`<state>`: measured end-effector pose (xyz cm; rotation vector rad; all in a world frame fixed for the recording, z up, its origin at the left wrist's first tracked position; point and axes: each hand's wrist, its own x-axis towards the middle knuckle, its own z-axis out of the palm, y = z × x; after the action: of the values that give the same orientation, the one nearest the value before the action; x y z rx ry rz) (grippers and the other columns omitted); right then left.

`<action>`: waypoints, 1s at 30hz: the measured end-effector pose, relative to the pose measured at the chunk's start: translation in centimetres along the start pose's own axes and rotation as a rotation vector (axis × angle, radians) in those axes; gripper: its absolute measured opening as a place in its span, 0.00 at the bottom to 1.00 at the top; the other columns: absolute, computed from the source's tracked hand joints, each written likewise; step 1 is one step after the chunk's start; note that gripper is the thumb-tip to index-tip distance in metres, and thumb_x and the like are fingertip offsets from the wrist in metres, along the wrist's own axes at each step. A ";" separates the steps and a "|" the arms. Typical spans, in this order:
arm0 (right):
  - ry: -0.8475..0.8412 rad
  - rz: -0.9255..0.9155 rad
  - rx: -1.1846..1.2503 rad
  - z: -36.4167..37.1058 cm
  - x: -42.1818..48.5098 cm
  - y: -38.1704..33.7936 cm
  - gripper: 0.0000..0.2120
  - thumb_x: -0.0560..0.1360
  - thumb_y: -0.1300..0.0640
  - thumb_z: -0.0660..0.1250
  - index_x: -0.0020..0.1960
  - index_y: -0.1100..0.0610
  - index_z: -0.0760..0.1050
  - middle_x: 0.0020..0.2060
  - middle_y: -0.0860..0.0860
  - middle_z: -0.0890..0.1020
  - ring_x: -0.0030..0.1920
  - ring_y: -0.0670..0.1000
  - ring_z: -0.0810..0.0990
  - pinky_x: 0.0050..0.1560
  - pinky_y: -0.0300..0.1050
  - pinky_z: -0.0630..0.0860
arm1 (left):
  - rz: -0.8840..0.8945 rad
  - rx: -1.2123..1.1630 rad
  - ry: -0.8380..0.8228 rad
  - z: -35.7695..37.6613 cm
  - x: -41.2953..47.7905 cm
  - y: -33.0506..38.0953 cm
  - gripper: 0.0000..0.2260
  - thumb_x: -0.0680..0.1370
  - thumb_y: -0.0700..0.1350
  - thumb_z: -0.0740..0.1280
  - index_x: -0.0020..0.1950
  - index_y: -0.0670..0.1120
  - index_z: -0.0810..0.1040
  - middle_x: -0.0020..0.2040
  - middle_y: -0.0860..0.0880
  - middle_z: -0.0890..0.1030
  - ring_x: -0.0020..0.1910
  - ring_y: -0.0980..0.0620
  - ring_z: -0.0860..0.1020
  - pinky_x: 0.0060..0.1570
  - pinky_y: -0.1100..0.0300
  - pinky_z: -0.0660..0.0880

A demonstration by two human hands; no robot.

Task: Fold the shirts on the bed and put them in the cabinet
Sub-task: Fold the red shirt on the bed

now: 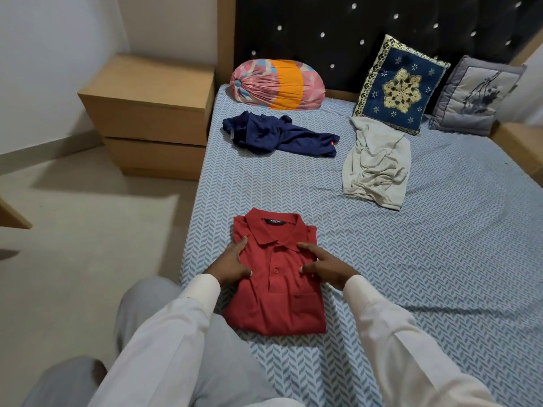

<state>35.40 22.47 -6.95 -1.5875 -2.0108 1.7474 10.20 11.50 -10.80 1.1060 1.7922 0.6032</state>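
A red polo shirt (pixel 276 301) lies folded into a rectangle near the left edge of the bed (pixel 440 259), collar pointing away from me. My left hand (pixel 233 264) rests flat on its left side below the collar. My right hand (pixel 326 267) presses on its right side with fingers stretched out. A crumpled navy shirt (pixel 276 136) lies farther up the bed on the left. An unfolded pale grey shirt (pixel 376 168) lies to the right of it.
A pink and orange bolster (pixel 279 83), a blue embroidered cushion (pixel 399 86) and a grey cushion (pixel 476 98) lean at the black headboard. A wooden bedside cabinet (pixel 152 113) with two drawers stands left of the bed. Beige floor (pixel 73 230) lies to the left.
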 end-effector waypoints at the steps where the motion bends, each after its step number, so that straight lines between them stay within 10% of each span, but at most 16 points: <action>1: 0.043 -0.015 -0.058 0.2 0.1 -0.2 0.34 0.72 0.67 0.71 0.74 0.48 0.69 0.67 0.51 0.71 0.57 0.52 0.78 0.50 0.43 0.80 | 0.005 0.006 0.002 0.0 -0.1 0.1 0.46 0.70 0.36 0.75 0.81 0.46 0.51 0.79 0.43 0.56 0.77 0.47 0.60 0.64 0.69 0.59; 5: 0.125 -0.078 -0.366 1.3 0.3 -2.1 0.38 0.72 0.61 0.74 0.78 0.53 0.62 0.73 0.54 0.66 0.71 0.53 0.70 0.71 0.46 0.69 | 0.090 0.055 0.037 -0.4 -0.6 0.7 0.44 0.71 0.36 0.71 0.81 0.44 0.50 0.79 0.42 0.57 0.77 0.47 0.60 0.68 0.67 0.60; 13: 0.236 -0.200 -0.577 4.6 -0.6 -9.8 0.47 0.71 0.56 0.78 0.81 0.56 0.54 0.77 0.56 0.59 0.77 0.52 0.60 0.70 0.32 0.54 | 0.291 0.125 0.140 -6.5 -1.9 1.3 0.42 0.72 0.34 0.64 0.82 0.48 0.48 0.81 0.47 0.51 0.77 0.47 0.59 0.72 0.58 0.64; 30: 0.057 -0.418 -0.599 13.3 -13.9 -41.9 0.46 0.69 0.64 0.67 0.82 0.51 0.51 0.78 0.53 0.59 0.63 0.57 0.75 0.55 0.51 0.78 | 0.061 0.253 0.328 -35.4 -26.0 12.6 0.42 0.74 0.36 0.64 0.81 0.56 0.46 0.81 0.52 0.49 0.75 0.46 0.65 0.63 0.52 0.73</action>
<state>7.06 10.14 27.33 -1.1516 -2.7424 0.9972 -11.10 -3.35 26.80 1.2928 2.1695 0.6340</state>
